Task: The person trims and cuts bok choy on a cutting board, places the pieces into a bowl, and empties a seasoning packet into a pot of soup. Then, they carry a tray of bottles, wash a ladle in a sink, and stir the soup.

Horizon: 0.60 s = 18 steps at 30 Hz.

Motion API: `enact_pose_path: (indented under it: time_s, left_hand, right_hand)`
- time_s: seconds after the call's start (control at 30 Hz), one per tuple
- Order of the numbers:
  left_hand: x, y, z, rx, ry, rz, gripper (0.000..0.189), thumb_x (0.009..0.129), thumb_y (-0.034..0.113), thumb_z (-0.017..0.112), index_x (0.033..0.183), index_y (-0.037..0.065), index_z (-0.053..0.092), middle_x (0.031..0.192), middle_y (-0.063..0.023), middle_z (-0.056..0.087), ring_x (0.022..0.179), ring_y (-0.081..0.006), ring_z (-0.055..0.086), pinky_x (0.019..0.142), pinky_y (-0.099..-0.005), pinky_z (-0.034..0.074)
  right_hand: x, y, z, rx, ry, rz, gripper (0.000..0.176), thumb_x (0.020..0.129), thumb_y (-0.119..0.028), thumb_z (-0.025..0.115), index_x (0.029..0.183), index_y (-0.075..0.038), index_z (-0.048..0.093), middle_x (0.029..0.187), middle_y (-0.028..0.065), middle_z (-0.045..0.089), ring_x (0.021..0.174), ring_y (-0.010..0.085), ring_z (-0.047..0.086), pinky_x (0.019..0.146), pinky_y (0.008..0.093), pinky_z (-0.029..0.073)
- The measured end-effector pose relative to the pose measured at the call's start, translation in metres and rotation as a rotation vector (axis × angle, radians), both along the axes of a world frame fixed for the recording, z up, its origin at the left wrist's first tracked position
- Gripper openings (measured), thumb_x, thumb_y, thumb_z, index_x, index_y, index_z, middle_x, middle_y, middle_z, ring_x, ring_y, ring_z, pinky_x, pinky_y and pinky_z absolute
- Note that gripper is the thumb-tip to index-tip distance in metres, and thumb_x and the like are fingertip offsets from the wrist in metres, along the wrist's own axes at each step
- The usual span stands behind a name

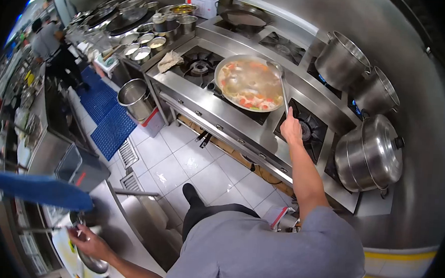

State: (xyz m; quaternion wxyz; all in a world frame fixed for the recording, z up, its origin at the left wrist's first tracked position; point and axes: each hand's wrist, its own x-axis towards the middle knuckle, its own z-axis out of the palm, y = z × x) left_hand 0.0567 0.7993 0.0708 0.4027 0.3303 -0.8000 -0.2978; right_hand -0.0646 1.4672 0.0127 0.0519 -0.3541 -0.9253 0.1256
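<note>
My right hand (291, 127) is wrapped round the handle of a long metal ladle (285, 87), whose head rests at the right rim of a wide pan (217, 77). Steaming broth with orange and pale pieces (251, 82) fills the pan, which sits on the stove (234, 117). At the lower left, my left hand (90, 243) is closed at the edge of a metal bowl (95, 265) above the counter; its fingers are partly blurred, and I cannot make out exactly what they grip. A blurred blue object (41, 190) is just above that hand.
Two tall pots (342, 62) (377, 92) and a lidded steamer pot (369, 154) stand on the right burners. Small containers (149, 40) and a cloth (170, 61) are at the back left. Another person (49, 42) stands beyond the blue floor mats (100, 101).
</note>
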Motion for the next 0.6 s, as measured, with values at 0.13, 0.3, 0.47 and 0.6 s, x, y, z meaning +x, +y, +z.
enact_pose_path:
  time_s: [0.13,0.3,0.47,0.6]
  left_hand:
    - [-0.118,-0.062,0.0,-0.35,0.073,0.164,0.077,0.091,0.049,0.067,0.145,0.0,0.041,0.129,-0.0205,0.058,0.116,-0.0342,0.059,0.1,-0.0417,0.047]
    - [-0.21,-0.111,-0.003,-0.288,0.071,0.29,0.088,0.085,0.053,0.073,0.14,-0.006,0.039,0.122,-0.0221,0.063,0.11,-0.0364,0.063,0.095,-0.0411,0.05]
    - [-0.249,-0.142,0.016,-0.081,0.208,0.357,0.063,0.081,0.05,0.079,0.106,-0.006,0.063,0.099,-0.0191,0.071,0.088,-0.0329,0.069,0.081,-0.0399,0.054]
    - [-0.257,-0.203,0.008,-0.213,0.352,0.259,0.044,0.086,0.037,0.077,0.101,-0.004,0.07,0.097,-0.0172,0.073,0.082,-0.0286,0.068,0.079,-0.0391,0.053]
  right_hand:
    - [-0.009,-0.018,-0.01,-0.074,-0.012,-0.128,0.068,0.088,-0.01,0.05,0.153,-0.007,0.029,0.109,0.0343,0.065,0.107,0.0499,0.061,0.095,0.0552,0.048]
    - [-0.029,-0.039,-0.018,-0.436,0.163,-0.208,0.048,0.091,-0.012,0.058,0.136,-0.001,0.047,0.083,0.021,0.066,0.057,0.0291,0.064,0.05,0.0411,0.052]
    - [-0.047,-0.048,-0.006,-0.959,0.329,-0.299,0.019,0.097,-0.011,0.057,0.115,-0.005,0.056,0.062,-0.0002,0.046,0.044,0.0103,0.043,0.039,0.0293,0.039]
    - [-0.056,-0.049,-0.005,-1.143,0.36,-0.292,0.02,0.095,-0.008,0.056,0.114,-0.004,0.053,0.066,0.0001,0.048,0.046,0.0084,0.044,0.039,0.0266,0.038]
